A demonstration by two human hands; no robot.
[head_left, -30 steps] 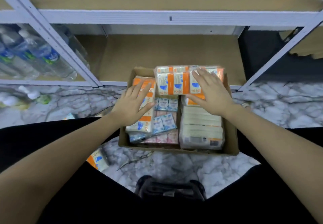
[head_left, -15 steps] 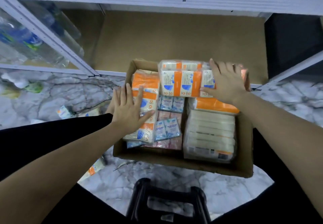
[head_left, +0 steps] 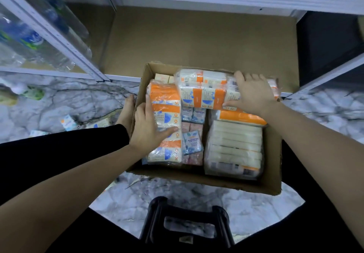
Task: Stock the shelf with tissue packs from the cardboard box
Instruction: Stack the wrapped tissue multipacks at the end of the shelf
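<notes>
Right hand (head_left: pixel 254 93) grip curled on orange tissue pack (head_left: pixel 204 89) atop cardboard box (head_left: pixel 272 158); left hand (head_left: pixel 149 126) grip wraps second pack (head_left: pixel 164 114) at box's left.

Through the head camera I see my two forearms bare from elbow to wrist, with no sleeves, watch or bands on them. My left hand (head_left: pixel 146 128) and right hand (head_left: pixel 254 93) wear no gloves or rings; the nails look short and plain. Black trousers (head_left: pixel 59 148) cover both legs, the fabric smooth and unmarked, and one bare foot (head_left: pixel 127 112) shows beyond the left trouser hem.
</notes>
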